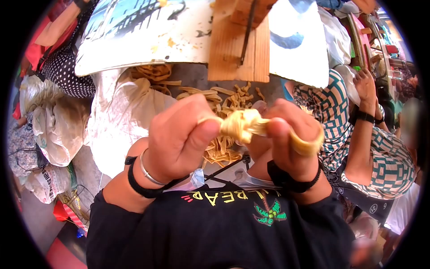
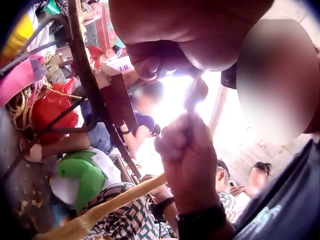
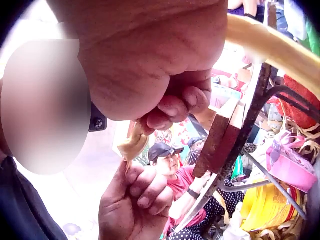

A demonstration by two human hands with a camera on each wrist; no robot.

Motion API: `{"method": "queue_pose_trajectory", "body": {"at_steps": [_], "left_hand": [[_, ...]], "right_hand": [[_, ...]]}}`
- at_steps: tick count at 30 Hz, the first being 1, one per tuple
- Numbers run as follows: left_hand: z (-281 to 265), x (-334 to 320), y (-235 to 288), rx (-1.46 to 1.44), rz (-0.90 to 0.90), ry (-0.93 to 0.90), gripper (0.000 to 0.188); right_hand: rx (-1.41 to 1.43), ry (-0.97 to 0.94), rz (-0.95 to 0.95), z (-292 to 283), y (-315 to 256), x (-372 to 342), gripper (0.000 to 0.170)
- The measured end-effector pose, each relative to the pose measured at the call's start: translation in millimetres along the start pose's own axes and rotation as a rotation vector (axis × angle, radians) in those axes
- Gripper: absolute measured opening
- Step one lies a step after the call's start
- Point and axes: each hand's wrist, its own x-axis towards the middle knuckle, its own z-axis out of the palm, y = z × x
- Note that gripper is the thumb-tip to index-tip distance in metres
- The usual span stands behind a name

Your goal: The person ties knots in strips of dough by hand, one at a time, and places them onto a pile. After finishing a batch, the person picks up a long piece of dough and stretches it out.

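A pale yellow strip tied in a knot [image 1: 242,126] is stretched between both hands in front of the chest. The left hand [image 1: 181,134] grips one end with curled fingers, thumb on top. On the other side the right hand [image 1: 293,139] pinches the strip close to the knot, and a loop of it [image 1: 309,144] curves round outside the fingers. In the left wrist view the knot [image 2: 196,94] lies between the hands, partly in glare; in the right wrist view the knot [image 3: 132,146] shows below the near fingers.
Beyond the hands stands a white board table [image 1: 188,40] with a wooden block [image 1: 239,67] at its edge. Yellow strips [image 1: 224,154] lie in a pile below. White plastic sheeting [image 1: 118,116] hangs at the left; a person in patterned clothing [image 1: 331,121] sits at the right.
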Motion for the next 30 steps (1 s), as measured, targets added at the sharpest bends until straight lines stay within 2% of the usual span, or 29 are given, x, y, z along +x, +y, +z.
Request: {"method": "queue_pose_trajectory", "body": {"at_steps": [2, 6, 9, 11, 13, 15, 16, 19, 23, 26, 30], "left_hand": [[-0.9, 0.6, 4.7, -0.016, -0.03, -0.026, 0.04], [-8.4, -3.3, 0.0, -0.043, 0.016, -0.012, 0.029], [-12.4, -4.8, 1.5, -0.039, -0.058, -0.049, 0.021], [-4.9, 6.7, 6.2, -0.065, -0.036, -0.025, 0.019], [-2.8, 12.8, 12.7, -0.096, -0.101, -0.105, 0.021], [-3.7, 11.7, 18.8, -0.132, -0.247, -0.286, 0.027], [0.5, 7.8, 22.1, -0.258, -0.381, -0.225, 0.029], [4.6, 2.4, 12.4, -0.336, -0.407, -0.267, 0.032], [8.6, -3.6, 5.8, -0.333, -0.279, -0.259, 0.026], [12.2, -9.4, 11.4, -0.442, -0.456, -0.213, 0.02], [-1.9, -15.4, 3.2, -0.517, -0.396, 0.004, 0.018]], "right_hand": [[0.063, 0.08, 0.01, 6.5, 4.2, -8.0, 0.011], [0.162, 0.082, 0.119, -3.8, -6.9, -6.8, 0.019], [0.163, -0.02, 0.204, -8.3, -8.8, -7.1, 0.022], [0.171, -0.058, 0.221, -8.6, -9.1, -5.0, 0.022], [0.21, -0.03, 0.203, -1.6, -8.7, -3.5, 0.022], [0.269, 0.0, 0.2, 1.4, -13.8, -0.1, 0.02], [0.301, 0.091, 0.144, 9.2, -14.5, 4.9, 0.019], [0.43, 0.039, 0.27, 9.3, -2.4, -2.8, 0.032], [1.289, 0.174, 0.532, 18.2, -16.6, 1.4, 0.051], [1.328, 0.247, 0.587, 20.3, -7.8, -5.3, 0.051], [1.284, 0.339, 0.544, 17.4, -5.8, -12.8, 0.049]]}}
